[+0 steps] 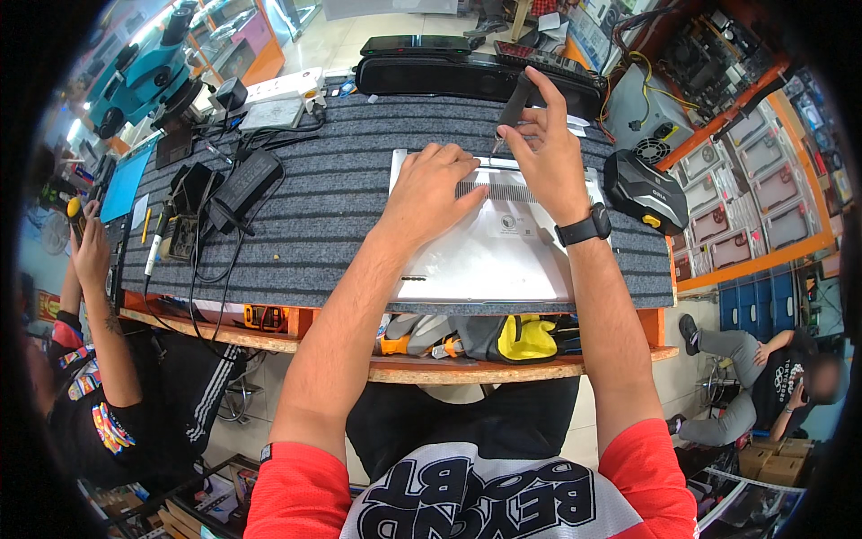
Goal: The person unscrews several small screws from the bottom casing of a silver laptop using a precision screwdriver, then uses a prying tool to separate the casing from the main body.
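At the middle of the table (296, 242), on its ribbed grey felt mat, lies a silver laptop (489, 256) turned bottom-up, with its vent grille toward twelve o'clock. My left hand (429, 189) presses flat and open on the shell at about ten o'clock of it. My right hand (548, 153) pinches a slim black screwdriver (514, 106), tip down at the far edge. The shell looks like smooth, thin metal, stiff but easy to scratch and slippery under the palm, so I judge it best steadied flat or lifted by both long edges. The screwdriver seems light. A black power brick (244, 180) with soft cable sits at nine o'clock.
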The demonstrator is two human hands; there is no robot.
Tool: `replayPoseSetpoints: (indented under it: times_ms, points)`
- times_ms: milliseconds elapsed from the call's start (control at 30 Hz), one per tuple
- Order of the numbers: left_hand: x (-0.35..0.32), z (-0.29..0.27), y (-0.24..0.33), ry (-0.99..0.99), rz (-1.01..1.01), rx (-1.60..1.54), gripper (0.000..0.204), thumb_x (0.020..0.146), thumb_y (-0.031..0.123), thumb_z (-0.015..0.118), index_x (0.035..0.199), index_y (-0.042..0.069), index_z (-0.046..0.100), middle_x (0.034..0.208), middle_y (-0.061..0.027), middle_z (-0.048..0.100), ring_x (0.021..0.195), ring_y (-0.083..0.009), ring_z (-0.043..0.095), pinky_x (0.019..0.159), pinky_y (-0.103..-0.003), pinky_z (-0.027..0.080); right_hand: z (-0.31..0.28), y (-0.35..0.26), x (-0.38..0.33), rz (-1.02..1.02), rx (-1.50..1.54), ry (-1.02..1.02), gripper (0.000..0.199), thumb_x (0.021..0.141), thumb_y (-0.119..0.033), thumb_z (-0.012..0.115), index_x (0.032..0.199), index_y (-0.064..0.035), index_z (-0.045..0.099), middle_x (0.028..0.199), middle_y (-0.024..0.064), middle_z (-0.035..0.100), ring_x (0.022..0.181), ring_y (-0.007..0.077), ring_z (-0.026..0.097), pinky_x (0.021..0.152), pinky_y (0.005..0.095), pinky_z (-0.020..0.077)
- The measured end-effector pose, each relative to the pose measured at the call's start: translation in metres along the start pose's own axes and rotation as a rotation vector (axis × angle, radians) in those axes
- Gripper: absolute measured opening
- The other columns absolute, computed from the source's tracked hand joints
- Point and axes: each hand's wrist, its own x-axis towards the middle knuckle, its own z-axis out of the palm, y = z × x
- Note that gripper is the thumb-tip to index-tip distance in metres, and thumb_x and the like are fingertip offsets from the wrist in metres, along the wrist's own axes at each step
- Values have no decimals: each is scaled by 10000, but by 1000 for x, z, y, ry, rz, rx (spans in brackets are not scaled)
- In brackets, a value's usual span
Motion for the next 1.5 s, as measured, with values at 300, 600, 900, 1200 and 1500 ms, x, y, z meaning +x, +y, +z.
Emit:
replayPoseSetpoints:
  times_ms: [300,600,900,1200,1500]
  points:
    - [0,-1,0,3,4,-12,427,929,309,740,1254,31,744,1216,-75,689,1139,-258,583,1012,-431,436,0,1,0,-3,2,4,811,954,-47,732,1610,-225,289,1127,191,748,983,289,778,799,385,648]
    - [0,-1,0,4,4,-21,423,928,307,740,1254,37,744,1211,-73,687,1162,-257,588,1014,-434,439,1,0,1,-12,-5,10,806,954,-42,730,1607,-226,294,1125,196,746,982,293,779,795,389,649]
    - [0,-1,0,-11,-10,-2,427,929,304,741,1261,35,740,1231,-80,685,1173,-261,592,1020,-436,446,2,1,0,-19,-26,16,810,951,-54,738,1608,-221,295,1112,189,746,976,291,779,787,381,649]
    - [0,-1,-1,19,16,-7,421,917,303,749,1239,32,749,1215,-78,693,1154,-265,594,1019,-435,444,4,0,2,-31,-20,26,825,929,-73,773,1604,-210,318,1064,171,736,909,275,770,752,380,620]
    - [-1,-1,-2,23,9,-40,417,906,290,750,1232,28,751,1196,-77,690,1151,-274,594,1023,-441,439,4,-3,6,7,-30,14,834,926,-75,776,1604,-194,305,1035,157,723,894,261,767,757,369,624]
